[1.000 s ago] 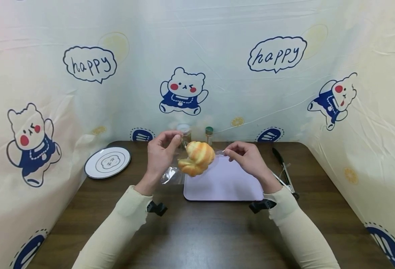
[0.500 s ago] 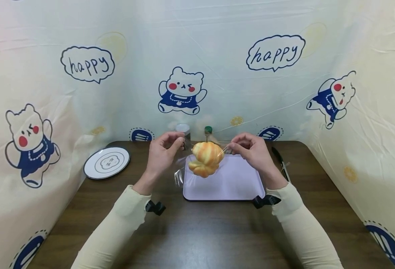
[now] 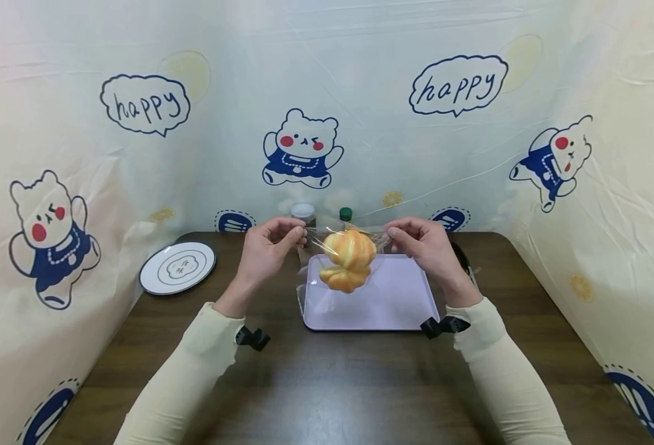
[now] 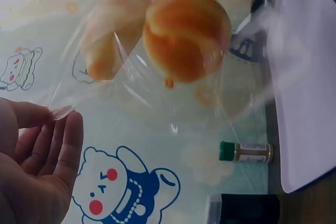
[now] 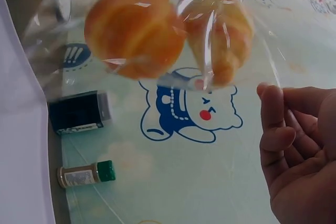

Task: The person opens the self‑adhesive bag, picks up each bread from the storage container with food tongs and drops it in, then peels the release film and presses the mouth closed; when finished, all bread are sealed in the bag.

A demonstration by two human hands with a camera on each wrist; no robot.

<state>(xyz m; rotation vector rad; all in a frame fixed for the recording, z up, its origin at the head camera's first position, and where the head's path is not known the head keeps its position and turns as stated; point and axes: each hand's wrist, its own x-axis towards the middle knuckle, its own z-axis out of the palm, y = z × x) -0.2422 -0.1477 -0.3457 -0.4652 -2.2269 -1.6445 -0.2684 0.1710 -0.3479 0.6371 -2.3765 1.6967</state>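
Note:
A clear plastic bag (image 4: 173, 116) hangs stretched between my two hands above a lilac tray (image 3: 396, 309). Inside it are two golden bread pieces: a rounded bun (image 4: 189, 38) and a ridged, croissant-like roll (image 4: 113, 43). In the head view, one bread piece (image 3: 351, 248) sits above the other (image 3: 345, 280). My left hand (image 3: 268, 252) pinches the bag's upper left corner between thumb and fingers. At the upper right corner, my right hand (image 3: 424, 250) pinches the film the same way. Neither hand touches the bread.
A white plate (image 3: 157, 278) with a dark rim lies at the left. Behind the bag stand a white-lidded jar (image 3: 303, 212) and a small green-capped bottle (image 5: 86, 175). A black-handled tool (image 3: 462, 256), partly hidden by my right arm, lies on the brown table (image 3: 327, 389).
The bag and bread have swung right, over the tray. My right hand has moved slightly right and up, and the bag's top edge is now pulled taut between both hands.

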